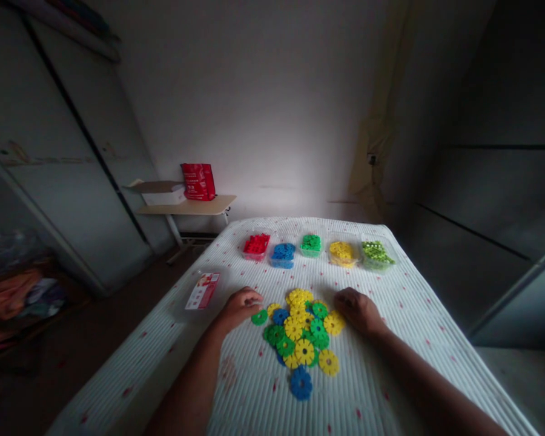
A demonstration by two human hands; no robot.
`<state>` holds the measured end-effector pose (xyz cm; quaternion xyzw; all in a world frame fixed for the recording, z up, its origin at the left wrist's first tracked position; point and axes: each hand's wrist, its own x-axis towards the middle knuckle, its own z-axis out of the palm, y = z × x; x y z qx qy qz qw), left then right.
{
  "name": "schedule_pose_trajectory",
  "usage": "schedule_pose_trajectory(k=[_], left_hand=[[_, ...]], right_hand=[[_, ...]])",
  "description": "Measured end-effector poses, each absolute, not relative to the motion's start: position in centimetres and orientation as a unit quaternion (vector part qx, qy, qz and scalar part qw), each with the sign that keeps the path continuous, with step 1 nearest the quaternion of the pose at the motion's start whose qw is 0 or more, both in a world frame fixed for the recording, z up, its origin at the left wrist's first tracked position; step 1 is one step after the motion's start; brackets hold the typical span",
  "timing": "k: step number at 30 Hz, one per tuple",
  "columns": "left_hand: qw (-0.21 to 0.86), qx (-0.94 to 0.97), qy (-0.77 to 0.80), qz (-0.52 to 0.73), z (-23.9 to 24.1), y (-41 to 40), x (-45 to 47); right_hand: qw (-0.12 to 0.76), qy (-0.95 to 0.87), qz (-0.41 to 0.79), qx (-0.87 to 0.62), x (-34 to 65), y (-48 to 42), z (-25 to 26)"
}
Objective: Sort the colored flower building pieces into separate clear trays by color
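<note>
A heap of flat, flower-shaped plastic discs (302, 330) in yellow, green and blue lies on the white quilted bed cover (390, 375) in front of me. My left hand (240, 306) rests at the heap's left edge, fingers curled, its tips touching a green disc (259, 317). My right hand (356, 310) lies at the heap's right edge with fingers curled under, beside a yellow disc (334, 323). Whether either hand grips a disc is hidden. A blue disc (301, 383) lies nearest to me.
Five clear tubs stand in a row at the far side: red (256, 246), blue (282, 254), green (310, 244), yellow (342, 252), light green (376, 254). A clear lid with a red label (202, 290) lies at left. Beyond, a small table (186, 208) holds a box and a red bag.
</note>
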<state>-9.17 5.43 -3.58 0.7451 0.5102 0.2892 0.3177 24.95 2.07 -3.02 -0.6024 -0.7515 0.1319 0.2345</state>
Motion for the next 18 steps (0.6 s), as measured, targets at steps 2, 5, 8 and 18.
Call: schedule_pose_trajectory(k=[2,5,8,18], left_hand=[[0.343,0.751,0.501,0.261,-3.2,5.1,-9.8],[0.343,0.765,0.495,0.228,-2.6,4.4,-10.0],[0.307,0.787,0.491,0.215,-2.2,3.9,-9.6],[0.215,0.789,0.528,0.228,-3.5,4.4,-8.5]], right_hand=[[0.227,-0.752,0.116,-0.608,24.8,2.1,-3.1],[0.220,-0.754,0.098,-0.611,24.7,2.1,-3.3],[0.216,-0.754,0.095,-0.613,24.7,2.2,-3.5],[0.226,-0.758,0.073,-0.607,24.7,2.3,-3.8]])
